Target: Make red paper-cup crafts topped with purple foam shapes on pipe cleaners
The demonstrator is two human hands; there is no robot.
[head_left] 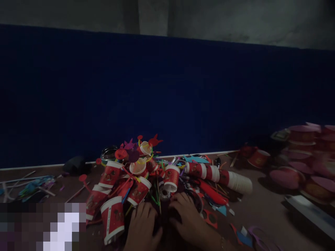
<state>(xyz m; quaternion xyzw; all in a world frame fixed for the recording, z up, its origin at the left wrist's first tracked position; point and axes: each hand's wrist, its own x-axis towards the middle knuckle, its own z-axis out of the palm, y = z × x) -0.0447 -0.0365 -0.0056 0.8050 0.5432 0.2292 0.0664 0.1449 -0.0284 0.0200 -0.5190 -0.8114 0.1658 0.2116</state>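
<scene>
Desk (258, 207) is crossed by a line of nested red cups (225, 177). Now left hand (142, 221) and right hand (187, 211) are set side by side, fingers loosely curled; whether anything is held in either grip cannot be told. Just beyond the right fingertips, a single red cup (171, 175) is tilted. Close finger work seems underway; a careful touch is called for.

1. I've got a dark blue panel (167, 94) across the back.
2. Grey wall (240, 21) above it, paler column (153, 17) near the middle.
3. Black lump (75, 165) at left, by the panel's foot; can't identify it.
</scene>
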